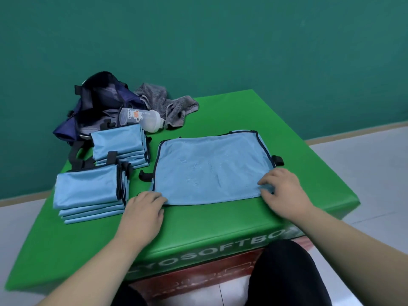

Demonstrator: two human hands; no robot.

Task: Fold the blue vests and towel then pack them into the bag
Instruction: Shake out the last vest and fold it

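Note:
A light blue vest [212, 168] with dark trim lies flat on the green padded box [198, 228]. My left hand [142, 212] pinches its near left corner. My right hand [284, 191] pinches its near right corner. Two stacks of folded blue vests sit to the left: a near stack [88, 193] and a far stack [120, 144]. The dark blue bag [97, 107] lies open at the back left. A grey striped towel [170, 102] lies crumpled behind the flat vest.
A translucent water bottle [141, 119] lies on its side between the bag and the towel. The box's near and right edges drop to a pale floor. A green wall stands behind. My dark-clothed legs are under the near edge.

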